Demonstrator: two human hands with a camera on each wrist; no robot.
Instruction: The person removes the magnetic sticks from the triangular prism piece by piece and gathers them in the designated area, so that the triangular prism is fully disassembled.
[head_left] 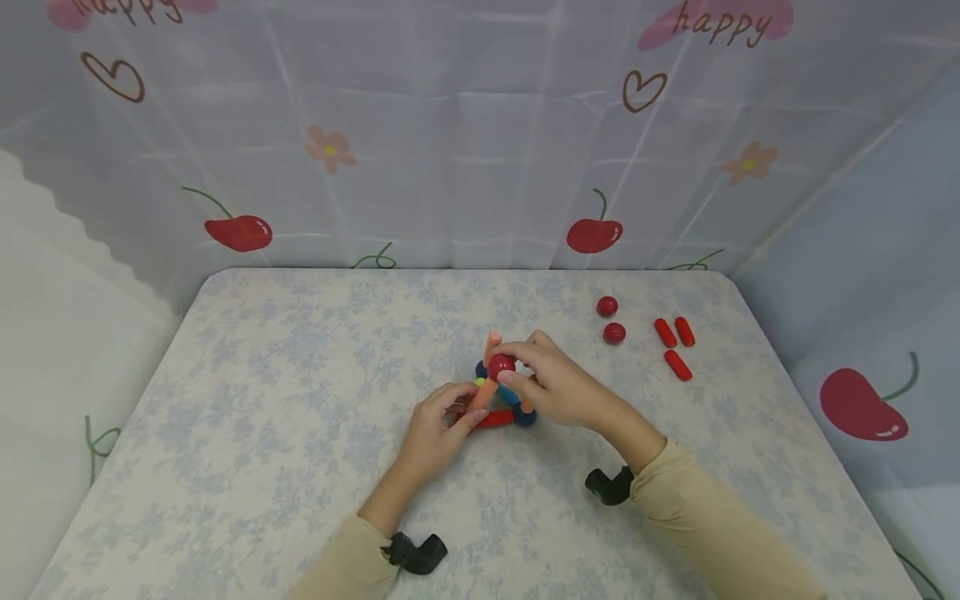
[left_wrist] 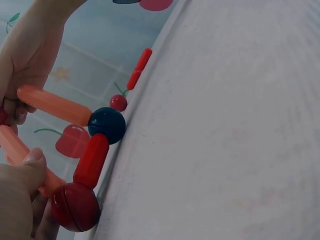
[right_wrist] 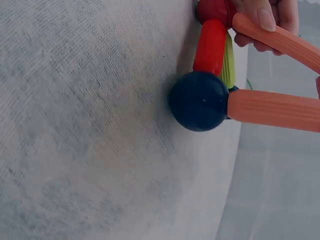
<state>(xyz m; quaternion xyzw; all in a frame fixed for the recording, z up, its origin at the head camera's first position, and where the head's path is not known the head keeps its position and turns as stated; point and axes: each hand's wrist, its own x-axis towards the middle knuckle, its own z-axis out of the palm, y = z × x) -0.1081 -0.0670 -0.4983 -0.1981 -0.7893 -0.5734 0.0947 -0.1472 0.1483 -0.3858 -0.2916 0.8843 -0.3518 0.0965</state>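
Both hands are at a small ball-and-rod construction toy near the middle of the table. My left hand (head_left: pixel 437 423) pinches an upright orange rod (head_left: pixel 483 395). At that rod's top, the fingers and thumb of my right hand (head_left: pixel 558 385) grip a red ball (head_left: pixel 501 365). The base has a red rod (left_wrist: pixel 91 161) between a red ball (left_wrist: pixel 75 207) and a dark blue ball (right_wrist: pixel 199 101). From the blue ball another orange rod (right_wrist: pixel 275 109) rises. A yellow-green rod (right_wrist: pixel 228 60) shows behind the red one. My right hand partly hides the frame's far side.
Two loose red balls (head_left: pixel 614 333) lie at the back right of the table (head_left: pixel 300 433). Beside them are three short red rods (head_left: pixel 678 365). A printed curtain (head_left: pixel 450 167) hangs behind the table. Black curved pieces (head_left: pixel 609 486) sit at both wrists.
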